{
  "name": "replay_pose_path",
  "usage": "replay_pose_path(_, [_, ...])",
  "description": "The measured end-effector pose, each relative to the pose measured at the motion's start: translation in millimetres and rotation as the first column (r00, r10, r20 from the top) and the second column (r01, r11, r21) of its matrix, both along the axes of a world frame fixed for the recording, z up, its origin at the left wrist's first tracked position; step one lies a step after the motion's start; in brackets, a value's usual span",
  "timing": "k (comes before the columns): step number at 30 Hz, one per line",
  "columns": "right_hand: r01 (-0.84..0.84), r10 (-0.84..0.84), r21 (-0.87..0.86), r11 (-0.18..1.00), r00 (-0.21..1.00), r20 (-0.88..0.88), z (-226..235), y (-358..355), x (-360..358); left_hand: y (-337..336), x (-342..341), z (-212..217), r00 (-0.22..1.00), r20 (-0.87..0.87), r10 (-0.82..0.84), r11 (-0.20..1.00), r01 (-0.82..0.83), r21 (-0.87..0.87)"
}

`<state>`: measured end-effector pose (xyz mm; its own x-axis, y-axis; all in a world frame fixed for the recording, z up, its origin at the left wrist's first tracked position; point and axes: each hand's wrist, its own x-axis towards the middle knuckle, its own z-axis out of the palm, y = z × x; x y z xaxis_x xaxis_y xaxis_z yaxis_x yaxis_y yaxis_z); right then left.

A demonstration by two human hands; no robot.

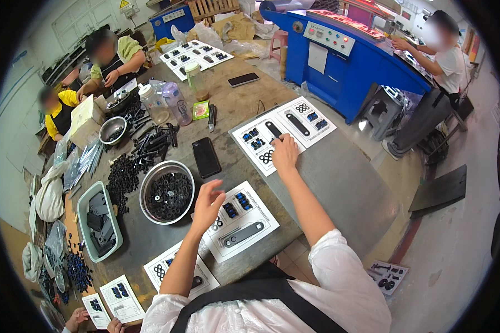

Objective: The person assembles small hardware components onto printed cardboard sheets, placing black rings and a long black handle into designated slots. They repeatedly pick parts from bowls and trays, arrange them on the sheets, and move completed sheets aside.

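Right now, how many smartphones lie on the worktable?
2: a black smartphone right of the large metal bowl, another smartphone toward the far edge of the worktable. More could be hidden.

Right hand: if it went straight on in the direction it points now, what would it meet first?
The right hand would probably meet the black elongated part on the white card; whether they touch now is unclear.
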<state>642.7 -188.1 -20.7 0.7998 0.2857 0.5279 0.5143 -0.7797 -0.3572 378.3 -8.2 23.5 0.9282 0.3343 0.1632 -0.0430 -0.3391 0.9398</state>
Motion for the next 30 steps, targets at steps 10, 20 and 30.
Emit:
replay_pose_path(10, [0.019, -0.020, -0.041, 0.999, 0.999, -0.028, -3.6, 8.2, 21.4, 12.9, -132.7, -6.2, 0.973, -0.104, 0.205, 0.969, -0.217, -0.114])
replay_pose_path(20, [-0.078, 0.072, -0.042, 0.996, 0.989, -0.131, 9.1, 23.5, 43.0, -0.3, -140.1, 13.5, 0.968, -0.132, 0.215, 0.962, -0.233, -0.144])
replay_pose_path(30, [-0.271, 0.266, -0.008, 0.963, 0.951, -0.158, 10.8, 32.0, 64.6, 2.9, -144.6, 10.4, 0.964, -0.131, 0.230, 0.958, -0.248, -0.145])
